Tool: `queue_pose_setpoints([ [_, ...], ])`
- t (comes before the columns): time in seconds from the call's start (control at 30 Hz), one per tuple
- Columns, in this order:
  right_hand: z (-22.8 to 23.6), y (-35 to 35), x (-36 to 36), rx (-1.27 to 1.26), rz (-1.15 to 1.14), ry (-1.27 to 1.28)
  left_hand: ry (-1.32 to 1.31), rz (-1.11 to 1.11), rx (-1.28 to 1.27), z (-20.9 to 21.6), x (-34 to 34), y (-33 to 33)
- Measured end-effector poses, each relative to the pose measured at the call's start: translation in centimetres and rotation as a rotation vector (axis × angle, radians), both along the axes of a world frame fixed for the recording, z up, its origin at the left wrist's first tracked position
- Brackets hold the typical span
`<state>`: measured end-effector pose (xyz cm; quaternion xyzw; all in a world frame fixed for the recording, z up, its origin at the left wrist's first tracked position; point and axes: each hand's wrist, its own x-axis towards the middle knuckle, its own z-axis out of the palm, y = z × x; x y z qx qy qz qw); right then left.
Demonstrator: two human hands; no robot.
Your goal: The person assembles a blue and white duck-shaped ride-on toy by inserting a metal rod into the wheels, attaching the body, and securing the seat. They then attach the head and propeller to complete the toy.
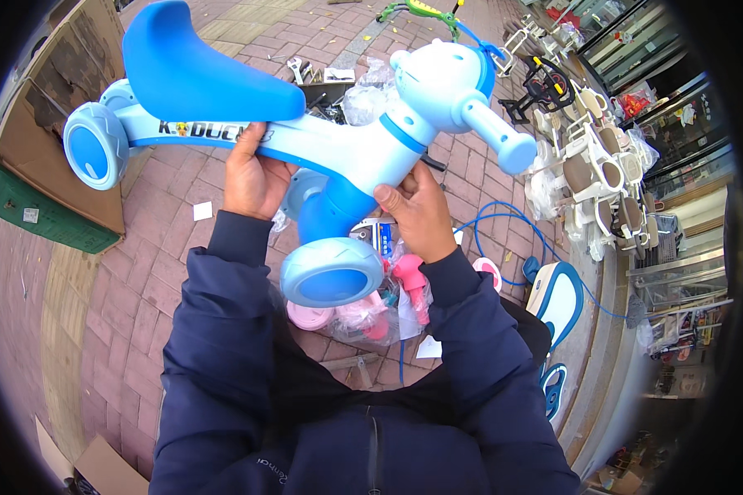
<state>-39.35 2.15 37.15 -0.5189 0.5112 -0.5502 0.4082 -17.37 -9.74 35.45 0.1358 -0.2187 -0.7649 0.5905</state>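
A blue and light-blue child's ride-on balance bike (pixel 338 144) is held up in front of me, seat to the left and handlebar to the right. Around its body, just ahead of the dark-blue seat (pixel 198 70), my left hand (pixel 254 173) is closed. My right hand (pixel 418 210) grips the front section below the duck-like head (pixel 442 82). A front wheel (pixel 332 272) hangs toward me, and a rear wheel (pixel 95 146) shows at far left. The fingers behind the body are partly hidden.
Pink plastic parts (pixel 413 285) in clear bags lie on the brick paving below. Tools (pixel 305 70) sit beyond the bike. A cardboard box (pixel 66 99) stands left; white and brown parts (pixel 594 173) are piled right. A blue hose (pixel 504 206) curls along the ground.
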Motion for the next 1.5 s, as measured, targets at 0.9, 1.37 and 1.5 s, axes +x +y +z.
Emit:
queue_pose_setpoints([
  [0.9,-36.6,19.9,-16.1,1.013,0.331,1.028,-0.095,0.629,0.147,1.5,5.9,-5.2],
  [1.37,-37.4,24.0,-20.5,1.08,0.817,1.331,-0.265,0.662,0.093,-1.2,8.1,-6.8],
  [1.5,-38.3,28.1,-20.5,0.893,1.434,1.297,-0.375,0.544,0.007,-3.3,11.0,-7.9],
])
